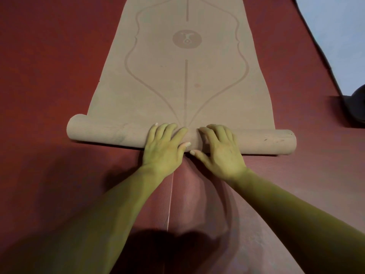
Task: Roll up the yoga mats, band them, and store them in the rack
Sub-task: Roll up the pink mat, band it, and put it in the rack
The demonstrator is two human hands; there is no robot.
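Yoga mat (177, 86) tan, near end rolled. Left hand (164, 144) and right hand (220, 148) press side by side on roll, fingers straight, gripping nothing. Round emblem (187, 39) unreadable.

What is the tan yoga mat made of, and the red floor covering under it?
The tan yoga mat looks like soft foam or rubber, matte: it curls into a roll and its underside shows fine ribbing. The red floor covering seems a similar textured mat, matte, with a fine grain; exact material unclear.
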